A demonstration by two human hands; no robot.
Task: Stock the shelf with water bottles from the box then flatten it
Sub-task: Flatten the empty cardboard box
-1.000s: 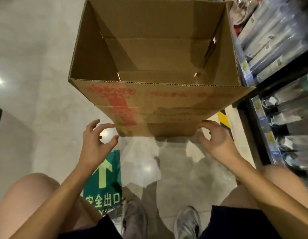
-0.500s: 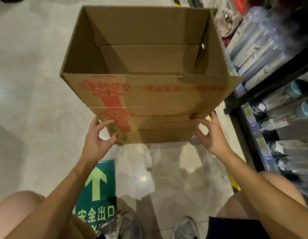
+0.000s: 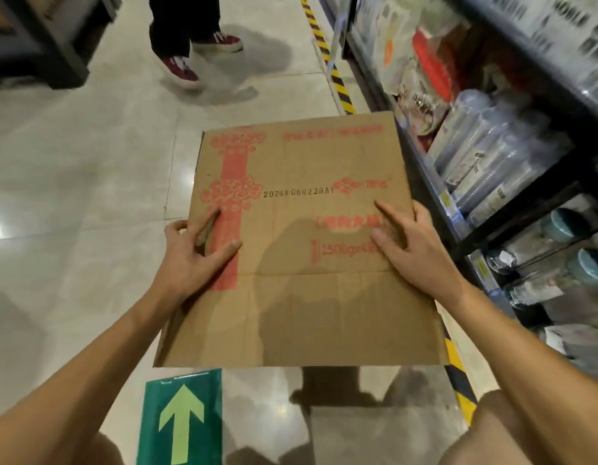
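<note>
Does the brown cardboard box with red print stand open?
No, the brown cardboard box is collapsed flat, and the left hand and right hand rest on its printed face.

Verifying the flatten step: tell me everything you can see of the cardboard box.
The cardboard box looks collapsed flat, one brown corrugated panel facing up, with red knot ornaments, red text and a black date stamp. A crease crosses its near part. It lies beside the shelf, over the floor. The left hand and right hand press flat on it near its side edges.
</note>
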